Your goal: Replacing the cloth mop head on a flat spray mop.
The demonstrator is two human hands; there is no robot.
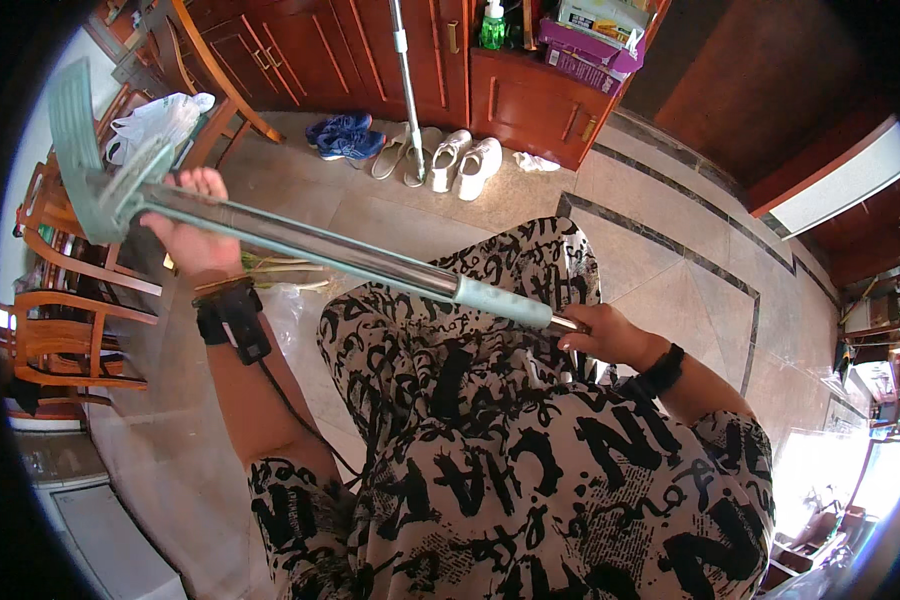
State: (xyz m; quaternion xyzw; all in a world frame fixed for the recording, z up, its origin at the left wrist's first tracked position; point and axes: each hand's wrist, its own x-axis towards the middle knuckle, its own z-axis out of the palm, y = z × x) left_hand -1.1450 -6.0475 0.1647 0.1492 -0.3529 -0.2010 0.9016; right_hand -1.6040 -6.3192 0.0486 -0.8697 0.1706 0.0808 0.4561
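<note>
A flat mop (350, 255) with a shiny metal pole and pale green plastic parts slants across in front of my body. Its ribbed green head (75, 150) is at the upper left, tilted up off the floor. My left hand (195, 225) is closed around the pole just below the head, the fingertips showing above it and the thumb below. At the other end, my right hand (610, 335) grips the thin metal rod that comes out of the green sleeve (505, 302). The palm side of the right hand's grip is hidden.
Blue shoes (345, 138), grey slippers (400, 155) and white shoes (465, 165) stand by red-brown cabinets (540, 100). Another metal pole (407, 90) leans there. Wooden chairs (80, 340) line the left, one bearing a white plastic bag (155, 125). Green stalks (280, 268) lie on the tiled floor.
</note>
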